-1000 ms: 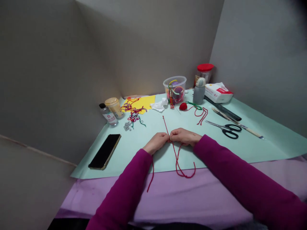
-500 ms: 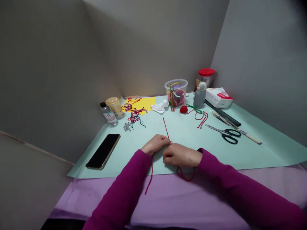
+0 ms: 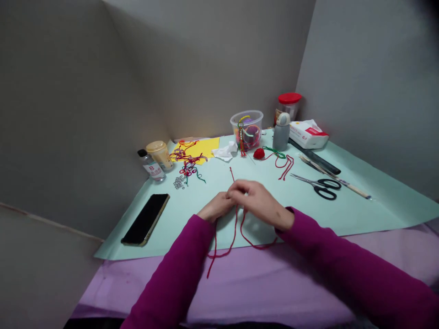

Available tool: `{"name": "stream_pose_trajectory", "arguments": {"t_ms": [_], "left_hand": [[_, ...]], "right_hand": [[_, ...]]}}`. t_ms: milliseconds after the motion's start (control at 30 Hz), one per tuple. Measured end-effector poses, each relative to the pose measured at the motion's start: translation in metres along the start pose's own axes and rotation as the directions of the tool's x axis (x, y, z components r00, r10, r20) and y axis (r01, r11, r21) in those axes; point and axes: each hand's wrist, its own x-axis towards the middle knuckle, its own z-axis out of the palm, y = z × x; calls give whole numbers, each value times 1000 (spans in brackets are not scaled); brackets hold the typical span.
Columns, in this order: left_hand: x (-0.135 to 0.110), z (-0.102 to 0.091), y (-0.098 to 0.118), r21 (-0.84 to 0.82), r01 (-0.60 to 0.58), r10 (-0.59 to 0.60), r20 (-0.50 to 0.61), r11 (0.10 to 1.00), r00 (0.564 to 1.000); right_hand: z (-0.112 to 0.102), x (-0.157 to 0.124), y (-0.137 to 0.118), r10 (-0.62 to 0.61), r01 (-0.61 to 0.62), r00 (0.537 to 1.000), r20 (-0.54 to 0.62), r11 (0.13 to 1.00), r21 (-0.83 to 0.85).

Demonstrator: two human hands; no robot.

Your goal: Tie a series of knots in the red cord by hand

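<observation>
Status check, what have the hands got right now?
Left hand, right hand together at the red cord, loops lying below them. Scissors and phone apart on either side.

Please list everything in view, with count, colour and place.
red cord: one, red, between hands
paper sheet: one, mint, on purple cloth
phone: one, black, front left
bottle: one, clear, far left
jar: one, yellow lid, far left
card: one, yellow, back left
knotted cords: bunch, red and green, on card
metal rings: small pile, silver, near cords
tissue: one, white, back centre
plastic tub: one, clear, back centre
yarn ball: one, red, beside tub
flask: one, grey, right of tub
red-lidded jar: one, back right
tissue pack: one, white, back right
scissors: one, black handles, right
left hand, right hand: two, magenta sleeves, at cord
</observation>
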Motion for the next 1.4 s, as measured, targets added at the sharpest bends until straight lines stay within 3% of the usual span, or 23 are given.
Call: {"name": "stream_pose_trajectory", "arguments": {"t_ms": [33, 100, 167, 267, 367, 600, 1100, 1400], "left_hand": [[0, 0, -1, -6, -15, 15, 20, 1000, 1000], [1, -2, -3, -35, -47, 49, 74, 998, 996], [2, -4, -5, -67, -71, 78, 107, 995, 991], [2, -6, -5, -92, -84, 95, 135, 992, 986], [0, -7, -4, -89, -55, 69, 155, 994, 986], [0, -7, -4, 17, -14, 12, 132, 1000, 991], [9, -4, -17, 175, -220, 212, 65, 960, 975], [-1, -3, -7, 420, -210, 242, -24, 883, 970]], "right_hand": [[-3, 10, 12, 116, -110, 986, -118, 992, 54], [-8, 23, 32, 347, -319, 933, -99, 922, 221], [-9, 29, 47, 470, -456, 881, 53, 814, 359], [-9, 28, 59, 463, -547, 836, 294, 740, 391], [-9, 26, 65, 449, -568, 809, 380, 764, 307], [-9, 26, 68, 451, -501, 839, 304, 858, 109], [-2, 27, 71, 451, -455, 868, 208, 890, -29], [1, 29, 69, 468, -464, 869, 160, 884, -65]]}}
